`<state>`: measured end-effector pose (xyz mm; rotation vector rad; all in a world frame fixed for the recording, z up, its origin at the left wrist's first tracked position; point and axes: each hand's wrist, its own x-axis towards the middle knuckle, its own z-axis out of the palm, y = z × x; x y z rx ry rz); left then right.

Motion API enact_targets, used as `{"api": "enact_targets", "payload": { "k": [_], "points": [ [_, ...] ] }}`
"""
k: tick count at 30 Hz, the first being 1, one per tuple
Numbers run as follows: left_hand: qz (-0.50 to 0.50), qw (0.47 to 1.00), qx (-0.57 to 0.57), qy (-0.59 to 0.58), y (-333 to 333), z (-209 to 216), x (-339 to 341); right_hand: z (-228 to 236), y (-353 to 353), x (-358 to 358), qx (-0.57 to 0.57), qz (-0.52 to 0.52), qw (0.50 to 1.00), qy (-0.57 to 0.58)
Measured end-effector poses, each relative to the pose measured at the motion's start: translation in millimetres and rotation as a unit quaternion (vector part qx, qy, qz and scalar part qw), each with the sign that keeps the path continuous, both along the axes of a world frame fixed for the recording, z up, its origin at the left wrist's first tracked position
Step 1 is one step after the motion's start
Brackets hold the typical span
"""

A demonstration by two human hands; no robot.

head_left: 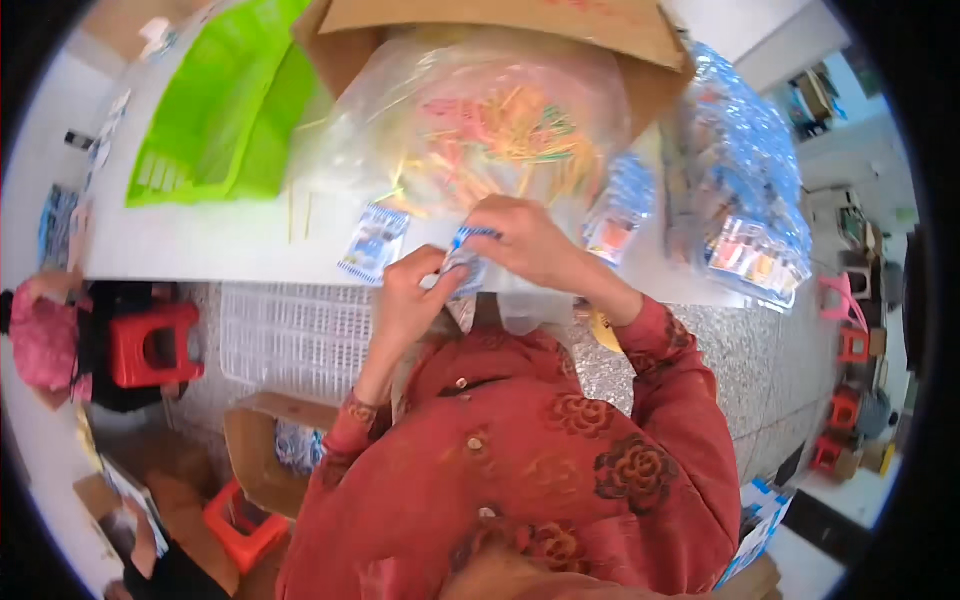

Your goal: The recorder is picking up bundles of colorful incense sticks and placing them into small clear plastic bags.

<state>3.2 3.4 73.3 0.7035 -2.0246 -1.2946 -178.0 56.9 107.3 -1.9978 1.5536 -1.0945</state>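
Note:
Near the table's front edge, my left hand (408, 288) and my right hand (525, 240) are closed on a small blue-and-white packet (464, 268). The left fingers pinch its lower left side, the right fingers its top. Part of the packet is hidden behind the fingers. A similar flat packet (376, 243) lies on the table left of my hands. Beyond them, thin coloured sticks (520, 125) in pink, yellow and green lie in a heap on a clear plastic bag (375, 120). Right of my right hand is a group of clear-and-blue packets (618, 215).
The bag spills from a cardboard box (490, 18). A green plastic basket (235, 110) stands at the left, a large pile of shiny packets (745, 165) at the right. Below the white table (240, 235) are a white crate (290, 335) and an open carton (250, 450). Other people sit at the left.

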Motion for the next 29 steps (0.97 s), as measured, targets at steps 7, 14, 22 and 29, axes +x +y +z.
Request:
{"api": "enact_targets", "payload": {
  "k": [7, 14, 22, 29],
  "points": [
    [0.016, 0.996, 0.090, 0.018, 5, -13, 5, 5, 5, 9, 0.013, 0.015, 0.997, -0.081],
    [0.068, 0.977, 0.189, 0.069, -3, -20, -3, 34, 14, 0, -0.090, -0.081, 0.985, -0.127],
    [0.035, 0.961, 0.220, 0.164, 2, -3, -15, 43, 21, 1, -0.093, -0.061, 0.994, -0.019],
    [0.091, 0.990, 0.022, 0.103, -2, -12, -5, 35, 22, 14, -0.067, -0.073, 0.991, 0.090]
  ]
}}
